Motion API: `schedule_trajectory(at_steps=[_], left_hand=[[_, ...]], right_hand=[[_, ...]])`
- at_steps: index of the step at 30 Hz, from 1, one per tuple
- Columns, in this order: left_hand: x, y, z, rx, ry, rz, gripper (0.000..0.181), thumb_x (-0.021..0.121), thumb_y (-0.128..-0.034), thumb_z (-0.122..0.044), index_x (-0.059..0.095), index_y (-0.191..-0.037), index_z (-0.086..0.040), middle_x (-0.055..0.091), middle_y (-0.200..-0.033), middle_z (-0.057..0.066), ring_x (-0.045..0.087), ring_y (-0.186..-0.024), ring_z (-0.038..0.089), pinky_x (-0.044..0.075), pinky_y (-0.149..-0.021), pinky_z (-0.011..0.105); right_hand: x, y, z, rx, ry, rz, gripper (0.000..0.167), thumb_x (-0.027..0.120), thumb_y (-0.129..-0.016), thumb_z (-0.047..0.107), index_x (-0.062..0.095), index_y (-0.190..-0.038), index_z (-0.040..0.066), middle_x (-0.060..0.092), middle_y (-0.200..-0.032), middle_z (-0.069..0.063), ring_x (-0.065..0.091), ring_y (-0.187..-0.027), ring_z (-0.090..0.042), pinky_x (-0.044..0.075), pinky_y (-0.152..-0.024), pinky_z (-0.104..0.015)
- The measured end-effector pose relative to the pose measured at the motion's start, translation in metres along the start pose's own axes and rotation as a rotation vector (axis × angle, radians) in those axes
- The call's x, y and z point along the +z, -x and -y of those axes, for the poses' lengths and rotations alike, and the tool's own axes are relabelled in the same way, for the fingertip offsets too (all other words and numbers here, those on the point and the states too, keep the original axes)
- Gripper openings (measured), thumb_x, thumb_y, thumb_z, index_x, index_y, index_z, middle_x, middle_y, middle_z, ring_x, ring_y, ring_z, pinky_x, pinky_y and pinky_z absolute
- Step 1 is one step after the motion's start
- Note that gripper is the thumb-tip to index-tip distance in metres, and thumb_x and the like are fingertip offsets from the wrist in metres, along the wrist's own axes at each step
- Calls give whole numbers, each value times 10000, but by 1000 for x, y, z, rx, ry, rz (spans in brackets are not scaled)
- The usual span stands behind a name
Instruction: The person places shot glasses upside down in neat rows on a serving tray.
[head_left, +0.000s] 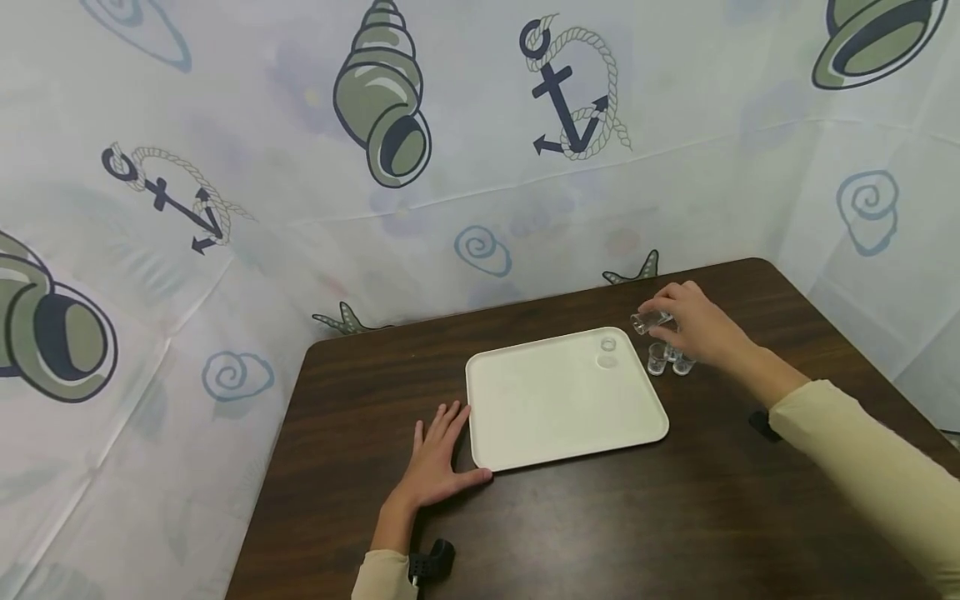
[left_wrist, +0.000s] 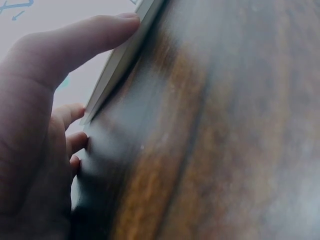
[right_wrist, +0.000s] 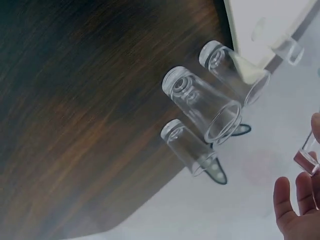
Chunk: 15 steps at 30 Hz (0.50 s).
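My right hand (head_left: 701,327) pinches a clear shot glass (head_left: 643,322), tipped on its side in the air just off the tray's far right corner. Below that hand, several more shot glasses (right_wrist: 202,106) stand close together on the table, partly hidden by it in the head view. A white rectangular tray (head_left: 555,408) lies on the table with a single shot glass (head_left: 607,350) upright near its far right corner. Spread at the tray's near left corner, my left hand (head_left: 431,471) touches the rim with its thumb and fingertips; its fingers are mostly straight.
The dark wood-grain table (head_left: 360,417) reaches back to a pale curtain (head_left: 465,125) printed with shells and anchors. Black wrist straps sit on both arms; the left one (head_left: 432,561) is close to the table surface.
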<state>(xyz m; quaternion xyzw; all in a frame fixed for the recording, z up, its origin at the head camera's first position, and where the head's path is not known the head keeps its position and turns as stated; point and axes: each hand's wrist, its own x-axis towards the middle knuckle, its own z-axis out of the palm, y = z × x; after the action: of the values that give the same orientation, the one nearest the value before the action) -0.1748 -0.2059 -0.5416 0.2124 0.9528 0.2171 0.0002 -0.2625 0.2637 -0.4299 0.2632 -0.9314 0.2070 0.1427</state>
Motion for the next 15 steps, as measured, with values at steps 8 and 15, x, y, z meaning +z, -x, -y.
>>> schedule_trajectory(at_steps=[8, 15], left_hand=[[0, 1, 0, -3, 2, -5, 1076, 623, -744, -777, 228, -1581, -229, 199, -1621, 68, 90, -1496, 286, 9, -1112, 661], [-1, 1, -1, -5, 6, -3, 1076, 633, -744, -769, 236, -1580, -221, 205, -1619, 76, 104, -1492, 304, 13, -1111, 665]], right_hand=[[11, -4, 10, -220, 166, -6, 356, 809, -753, -9, 727, -1087, 86, 586, -1049, -94, 468, -912, -275, 429, -709, -401], [21, -1, 17, -328, 299, 34, 359, 790, -749, -37, 728, -1080, 90, 581, -1059, -121, 506, -952, -307, 431, -665, -393]])
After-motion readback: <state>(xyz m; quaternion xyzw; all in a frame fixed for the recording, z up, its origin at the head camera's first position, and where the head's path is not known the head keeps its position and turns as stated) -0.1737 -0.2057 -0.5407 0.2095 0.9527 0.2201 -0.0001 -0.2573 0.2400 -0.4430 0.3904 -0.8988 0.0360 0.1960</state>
